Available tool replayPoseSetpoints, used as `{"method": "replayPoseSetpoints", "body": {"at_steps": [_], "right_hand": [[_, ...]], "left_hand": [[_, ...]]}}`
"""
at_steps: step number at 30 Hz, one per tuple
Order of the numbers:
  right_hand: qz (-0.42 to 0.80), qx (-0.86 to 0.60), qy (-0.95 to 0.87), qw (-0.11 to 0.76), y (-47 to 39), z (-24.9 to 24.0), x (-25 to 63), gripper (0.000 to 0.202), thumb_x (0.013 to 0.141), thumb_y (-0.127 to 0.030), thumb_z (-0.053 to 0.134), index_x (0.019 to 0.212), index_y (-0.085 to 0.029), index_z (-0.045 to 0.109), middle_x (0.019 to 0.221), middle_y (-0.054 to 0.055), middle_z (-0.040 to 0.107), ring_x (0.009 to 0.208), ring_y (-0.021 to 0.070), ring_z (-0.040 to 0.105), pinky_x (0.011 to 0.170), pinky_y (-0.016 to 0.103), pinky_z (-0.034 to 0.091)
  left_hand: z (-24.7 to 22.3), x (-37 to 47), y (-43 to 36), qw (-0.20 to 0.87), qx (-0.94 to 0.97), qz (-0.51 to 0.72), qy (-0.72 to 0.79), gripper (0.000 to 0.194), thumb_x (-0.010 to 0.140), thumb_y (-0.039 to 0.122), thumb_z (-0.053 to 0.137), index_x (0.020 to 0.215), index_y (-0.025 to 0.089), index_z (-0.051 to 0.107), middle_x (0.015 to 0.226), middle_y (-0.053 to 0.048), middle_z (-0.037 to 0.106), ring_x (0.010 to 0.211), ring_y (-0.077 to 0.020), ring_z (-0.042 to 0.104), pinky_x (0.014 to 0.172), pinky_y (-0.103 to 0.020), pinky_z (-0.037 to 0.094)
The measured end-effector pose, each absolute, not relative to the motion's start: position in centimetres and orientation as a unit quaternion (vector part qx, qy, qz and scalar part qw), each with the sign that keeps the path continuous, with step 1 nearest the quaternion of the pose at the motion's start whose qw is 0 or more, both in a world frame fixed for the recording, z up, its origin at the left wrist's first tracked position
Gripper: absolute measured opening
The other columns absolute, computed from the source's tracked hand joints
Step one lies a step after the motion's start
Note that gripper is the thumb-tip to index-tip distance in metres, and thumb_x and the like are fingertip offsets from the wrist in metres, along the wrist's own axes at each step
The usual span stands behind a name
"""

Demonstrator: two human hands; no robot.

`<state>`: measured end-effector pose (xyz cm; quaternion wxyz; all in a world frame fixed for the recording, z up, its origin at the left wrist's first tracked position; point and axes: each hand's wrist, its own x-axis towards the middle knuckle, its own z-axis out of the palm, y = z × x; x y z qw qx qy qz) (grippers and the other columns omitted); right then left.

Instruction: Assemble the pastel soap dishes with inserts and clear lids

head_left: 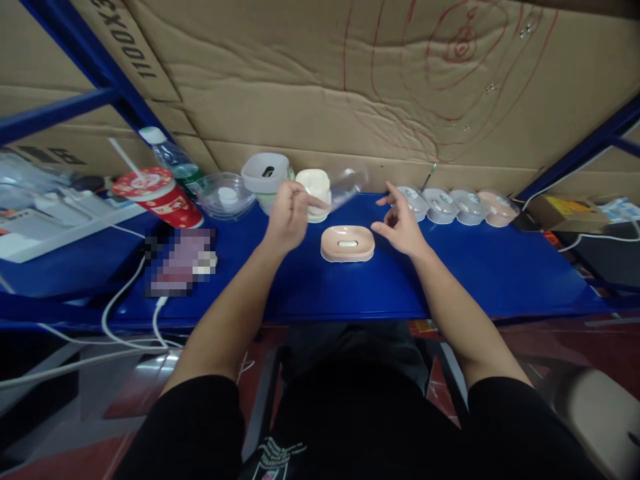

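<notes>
Over the table's back half, my left hand (289,215) has its fingers pinched on the edge of a clear plastic cover (347,185), which is smeared by motion. Below and between the hands lies a peach oval dish (334,251) with a pale slot in its middle. My right hand (404,225) hovers just to the right of that dish, fingers apart and nothing in them. Behind my left hand are a cream-coloured stack of dishes (314,179) and a pale grey-green stack (260,168).
Along the back right stands a row of several lidded oval boxes (441,205). To the left are a red drink cup (173,200) with a straw, a bottle (175,157), a clear round bowl (215,200) and white cables (107,300). Cardboard (280,80) walls the back.
</notes>
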<state>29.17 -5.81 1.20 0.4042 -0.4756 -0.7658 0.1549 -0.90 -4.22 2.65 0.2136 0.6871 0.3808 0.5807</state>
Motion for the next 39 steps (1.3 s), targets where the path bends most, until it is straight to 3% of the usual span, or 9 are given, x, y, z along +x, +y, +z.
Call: {"method": "replayPoseSetpoints", "body": {"at_steps": [2, 6, 13, 17, 20, 22, 28, 34, 39], "right_hand": [[0.184, -0.449, -0.754, 0.443, -6.0, 1.0, 28.6, 0.104, 0.091, -0.087, 0.062, 0.172, -0.030, 0.031, 0.136, 0.014, 0.068, 0.079, 0.0233, 0.069, 0.072, 0.045, 0.062], [0.220, -0.437, -0.731, 0.476, -6.5, 0.9, 27.6, 0.082, 0.092, -0.083, 0.065, 0.153, -0.029, 0.055, 0.090, 0.005, 0.070, 0.073, 0.0244, 0.068, 0.070, 0.044, 0.061], [0.373, -0.486, -0.653, 0.446, -7.2, 1.6, 27.0, 0.085, 0.089, -0.086, 0.067, 0.147, -0.026, 0.053, 0.063, -0.004, 0.064, 0.040, 0.0164, 0.053, 0.039, 0.031, 0.043], [0.398, -0.515, -0.652, 0.389, -7.4, 2.0, 27.0, 0.080, 0.092, -0.087, 0.062, 0.139, -0.022, 0.059, 0.059, -0.003, 0.064, 0.036, 0.0149, 0.051, 0.033, 0.028, 0.037], [0.381, -0.534, -0.675, 0.337, -7.5, 2.0, 27.1, 0.074, 0.098, -0.084, 0.054, 0.134, -0.020, 0.064, 0.053, -0.004, 0.062, 0.036, 0.0143, 0.051, 0.035, 0.027, 0.038], [0.362, -0.542, -0.697, 0.301, -7.4, 2.0, 27.1, 0.069, 0.102, -0.082, 0.050, 0.127, -0.020, 0.069, 0.052, -0.004, 0.061, 0.038, 0.0142, 0.053, 0.040, 0.027, 0.041], [0.290, -0.566, -0.742, 0.213, -7.0, 1.6, 27.1, 0.065, 0.105, -0.076, 0.049, 0.115, -0.018, 0.076, 0.054, -0.001, 0.065, 0.056, 0.0194, 0.067, 0.060, 0.029, 0.048], [0.288, -0.575, -0.740, 0.201, -6.4, 1.2, 27.1, 0.066, 0.104, -0.077, 0.049, 0.114, -0.018, 0.078, 0.058, 0.001, 0.068, 0.061, 0.0208, 0.069, 0.064, 0.030, 0.049], [0.192, -0.582, -0.761, 0.211, -6.3, 0.9, 27.6, 0.063, 0.103, -0.072, 0.057, 0.138, -0.021, 0.074, 0.100, 0.011, 0.081, 0.100, 0.0309, 0.076, 0.091, 0.044, 0.058]], "left_hand": [[2.1, 0.3, -4.8, 0.271, 0.729, 0.529, 0.341, 0.037, 0.112, 0.061, 0.046, 0.103, 0.025, 0.047, 0.082, -0.001, 0.074, 0.065, -0.0124, 0.066, 0.060, -0.024, 0.049], [1.3, 1.4, -4.8, 0.341, 0.742, 0.486, 0.311, 0.035, 0.112, 0.058, 0.045, 0.114, 0.024, 0.051, 0.080, -0.001, 0.074, 0.061, -0.0121, 0.064, 0.059, -0.024, 0.050], [0.8, 0.8, -4.6, 0.252, 0.783, 0.447, 0.352, 0.058, 0.099, 0.054, 0.070, 0.146, 0.024, 0.053, 0.132, -0.012, 0.073, 0.058, -0.0089, 0.057, 0.061, -0.030, 0.054], [1.3, 0.4, -4.8, 0.218, 0.818, 0.379, 0.374, 0.092, 0.083, 0.071, 0.082, 0.156, 0.026, 0.052, 0.157, -0.016, 0.060, 0.091, -0.0232, 0.074, 0.084, -0.042, 0.064], [1.3, 0.0, -4.7, 0.171, 0.857, 0.293, 0.389, 0.115, 0.066, 0.078, 0.091, 0.161, 0.026, 0.051, 0.163, -0.016, 0.055, 0.137, -0.0396, 0.063, 0.115, -0.054, 0.055], [1.0, -0.3, -4.5, 0.151, 0.875, 0.244, 0.390, 0.115, 0.066, 0.076, 0.092, 0.161, 0.025, 0.052, 0.164, -0.016, 0.054, 0.149, -0.0418, 0.054, 0.124, -0.055, 0.047], [-0.1, -0.8, -4.0, 0.135, 0.901, 0.183, 0.368, 0.111, 0.070, 0.072, 0.092, 0.161, 0.020, 0.054, 0.161, -0.019, 0.058, 0.149, -0.0416, 0.055, 0.123, -0.053, 0.048], [0.5, -0.5, -4.3, 0.174, 0.890, 0.144, 0.396, 0.108, 0.074, 0.068, 0.090, 0.163, 0.021, 0.051, 0.163, -0.017, 0.058, 0.149, -0.0425, 0.056, 0.124, -0.056, 0.046], [0.1, -0.4, -3.7, 0.198, 0.892, 0.142, 0.382, 0.107, 0.078, 0.067, 0.087, 0.166, 0.023, 0.046, 0.167, -0.018, 0.053, 0.153, -0.0419, 0.052, 0.125, -0.057, 0.044]]}}
